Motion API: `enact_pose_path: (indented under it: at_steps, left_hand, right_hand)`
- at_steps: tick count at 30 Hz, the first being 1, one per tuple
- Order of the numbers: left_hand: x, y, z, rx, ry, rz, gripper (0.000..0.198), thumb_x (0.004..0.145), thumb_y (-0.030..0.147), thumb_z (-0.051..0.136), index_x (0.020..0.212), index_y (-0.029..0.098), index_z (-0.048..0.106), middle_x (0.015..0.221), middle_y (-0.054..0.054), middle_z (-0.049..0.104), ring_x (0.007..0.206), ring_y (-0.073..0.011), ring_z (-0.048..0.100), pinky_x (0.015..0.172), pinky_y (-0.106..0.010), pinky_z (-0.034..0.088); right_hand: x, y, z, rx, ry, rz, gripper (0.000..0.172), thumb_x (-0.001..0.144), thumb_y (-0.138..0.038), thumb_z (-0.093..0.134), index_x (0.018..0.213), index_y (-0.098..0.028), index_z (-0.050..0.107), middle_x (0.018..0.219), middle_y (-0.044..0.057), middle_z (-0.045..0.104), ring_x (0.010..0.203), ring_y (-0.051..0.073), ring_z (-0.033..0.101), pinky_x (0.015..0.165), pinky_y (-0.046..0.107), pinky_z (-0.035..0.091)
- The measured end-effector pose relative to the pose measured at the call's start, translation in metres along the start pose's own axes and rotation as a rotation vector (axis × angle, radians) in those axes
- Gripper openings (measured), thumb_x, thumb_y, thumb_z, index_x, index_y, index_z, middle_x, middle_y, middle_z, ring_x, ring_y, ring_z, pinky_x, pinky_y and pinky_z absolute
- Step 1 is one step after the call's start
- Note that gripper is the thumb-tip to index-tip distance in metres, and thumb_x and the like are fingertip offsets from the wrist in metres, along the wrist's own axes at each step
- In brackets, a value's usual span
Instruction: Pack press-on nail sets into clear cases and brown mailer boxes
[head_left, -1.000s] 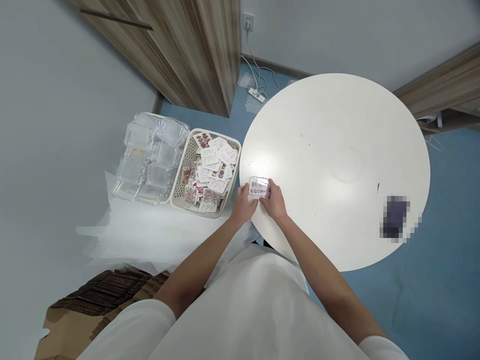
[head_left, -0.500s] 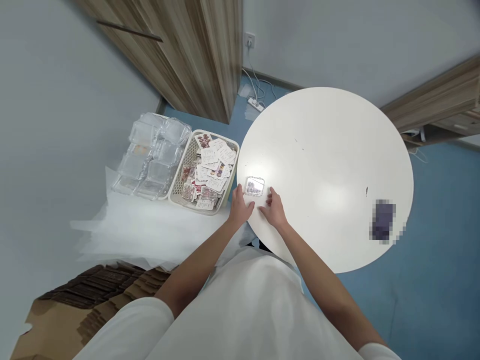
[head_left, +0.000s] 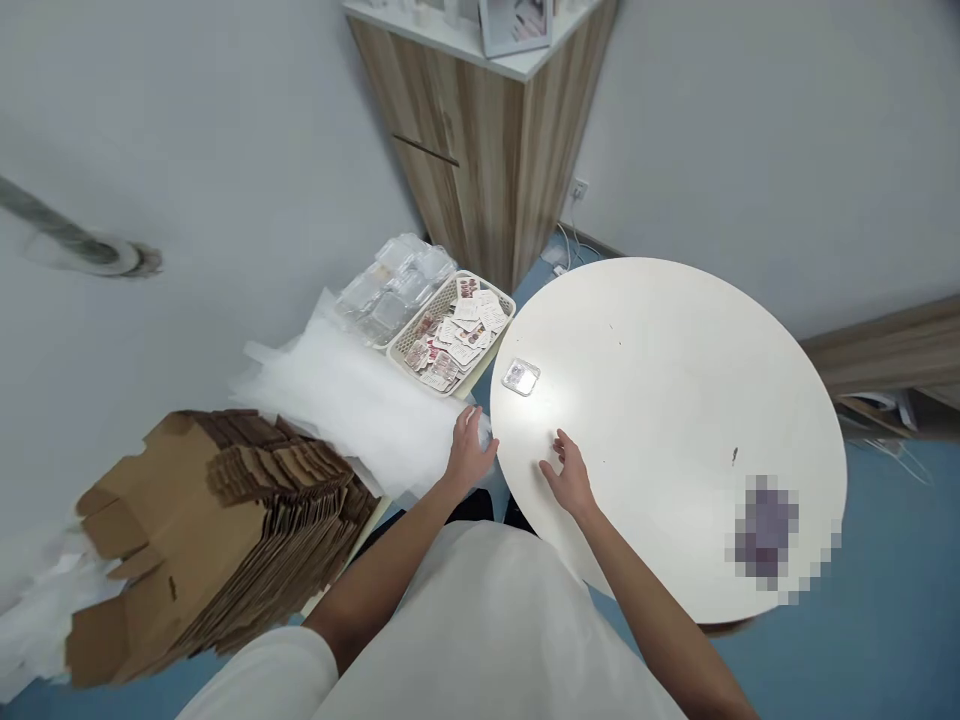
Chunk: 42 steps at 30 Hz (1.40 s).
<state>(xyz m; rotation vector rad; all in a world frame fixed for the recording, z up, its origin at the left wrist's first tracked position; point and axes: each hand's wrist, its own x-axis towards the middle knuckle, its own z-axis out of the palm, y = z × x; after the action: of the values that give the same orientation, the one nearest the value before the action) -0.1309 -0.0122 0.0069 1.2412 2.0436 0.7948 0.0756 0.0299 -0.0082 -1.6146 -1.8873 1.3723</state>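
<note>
A small clear plastic case [head_left: 520, 376] with dark pieces inside lies alone on the round white table [head_left: 675, 400], near its left edge. My right hand [head_left: 570, 474] rests on the table a little nearer to me than the case, fingers spread and empty. My left hand [head_left: 469, 453] is off the table's left edge, over the white foam sheets [head_left: 352, 405], fingers loosely apart with nothing visibly in them.
A cream basket [head_left: 450, 340] of printed cards stands left of the table, with empty clear cases [head_left: 394, 285] behind it. Flattened brown cardboard boxes [head_left: 217, 530] are stacked at lower left. A wooden cabinet [head_left: 480, 140] stands at the back. A blurred dark object [head_left: 765, 530] lies at the table's right.
Both hands have let go of the clear case and drawn back from it; the left hand moved left off the table to the foam sheets. The view has swung left and up.
</note>
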Motion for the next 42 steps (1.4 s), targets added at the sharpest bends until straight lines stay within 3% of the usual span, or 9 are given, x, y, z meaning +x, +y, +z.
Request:
enact_pose_path:
  at_steps: [6, 12, 16, 18, 24, 27, 32, 38, 42]
  left_hand:
    - [-0.061, -0.001, -0.022, 0.072, -0.024, -0.076, 0.050, 0.076, 0.033, 0.051, 0.124, 0.022, 0.041, 0.137, -0.011, 0.030, 0.127, -0.0286, 0.030, 0.098, -0.044, 0.035]
    - [-0.082, -0.035, -0.060, -0.037, 0.080, -0.302, 0.047, 0.073, 0.038, 0.056, 0.116, 0.020, 0.049, 0.131, -0.013, 0.039, 0.122, -0.0289, 0.038, 0.097, -0.041, 0.035]
    - [-0.071, -0.057, -0.078, -0.206, 0.228, -0.360, 0.047, 0.072, 0.040, 0.058, 0.112, 0.018, 0.052, 0.123, -0.012, 0.049, 0.119, -0.0258, 0.042, 0.101, -0.037, 0.031]
    - [-0.060, -0.068, -0.082, -0.313, 0.258, -0.355, 0.050, 0.075, 0.045, 0.053, 0.117, 0.017, 0.049, 0.126, -0.013, 0.047, 0.121, -0.0247, 0.041, 0.101, -0.036, 0.031]
    - [-0.019, -0.095, -0.079, -0.660, 0.256, -0.489, 0.064, 0.080, 0.055, 0.040, 0.132, 0.018, 0.033, 0.141, -0.013, 0.029, 0.129, -0.0231, 0.029, 0.103, -0.035, 0.027]
    - [-0.009, -0.106, -0.074, -0.669, 0.294, -0.594, 0.059, 0.083, 0.053, 0.035, 0.130, 0.018, 0.035, 0.141, -0.011, 0.029, 0.130, -0.0220, 0.026, 0.105, -0.036, 0.023]
    - [-0.003, -0.114, -0.066, -0.659, 0.379, -0.649, 0.051, 0.083, 0.048, 0.038, 0.123, 0.017, 0.040, 0.133, -0.013, 0.042, 0.123, -0.0232, 0.039, 0.101, -0.037, 0.030]
    - [0.005, -0.114, -0.057, -0.901, 0.514, -0.680, 0.027, 0.087, 0.038, 0.031, 0.095, 0.020, 0.048, 0.094, -0.007, 0.062, 0.087, -0.0169, 0.061, 0.077, -0.031, 0.048]
    - [-0.001, -0.117, -0.051, -0.867, 0.549, -0.735, 0.027, 0.087, 0.038, 0.032, 0.097, 0.019, 0.047, 0.095, -0.006, 0.061, 0.089, -0.0161, 0.060, 0.077, -0.030, 0.048]
  right_hand:
    - [-0.015, 0.012, -0.007, -0.134, -0.021, -0.138, 0.054, 0.077, -0.031, 0.047, 0.129, -0.022, 0.033, 0.126, 0.011, 0.043, 0.118, 0.027, 0.043, 0.096, 0.048, 0.039]
    - [0.000, -0.030, 0.021, -0.249, -0.263, -0.374, 0.038, 0.079, -0.028, 0.046, 0.116, -0.020, 0.048, 0.115, 0.011, 0.054, 0.107, 0.025, 0.053, 0.090, 0.044, 0.044]
    - [0.028, -0.079, 0.071, -0.295, -0.563, -0.500, 0.036, 0.079, -0.028, 0.047, 0.114, -0.018, 0.051, 0.104, 0.010, 0.062, 0.093, 0.021, 0.061, 0.082, 0.039, 0.048]
    - [0.044, -0.103, 0.102, -0.317, -0.601, -0.573, 0.037, 0.081, -0.029, 0.045, 0.115, -0.018, 0.051, 0.110, 0.011, 0.060, 0.099, 0.021, 0.059, 0.087, 0.039, 0.045]
    - [0.087, -0.147, 0.183, -0.473, -0.706, -0.546, 0.054, 0.082, -0.033, 0.046, 0.131, -0.013, 0.036, 0.144, 0.016, 0.021, 0.134, 0.029, 0.013, 0.103, 0.048, 0.024]
    - [0.100, -0.147, 0.202, -0.512, -0.640, -0.460, 0.056, 0.084, -0.029, 0.041, 0.135, -0.013, 0.027, 0.145, 0.017, 0.014, 0.134, 0.030, 0.007, 0.102, 0.053, 0.022]
    - [0.090, -0.139, 0.210, -0.577, -0.706, -0.439, 0.052, 0.085, -0.022, 0.033, 0.136, -0.017, 0.025, 0.143, 0.014, 0.024, 0.133, 0.027, 0.016, 0.101, 0.056, 0.019]
    - [0.061, -0.141, 0.197, -0.470, -0.817, -0.584, 0.056, 0.080, -0.014, 0.036, 0.135, -0.024, 0.030, 0.141, 0.006, 0.032, 0.131, 0.022, 0.025, 0.103, 0.053, 0.021]
    - [0.066, -0.148, 0.184, -0.351, -0.595, -0.569, 0.037, 0.079, -0.016, 0.041, 0.113, -0.023, 0.055, 0.127, 0.007, 0.049, 0.121, 0.020, 0.042, 0.100, 0.044, 0.034]
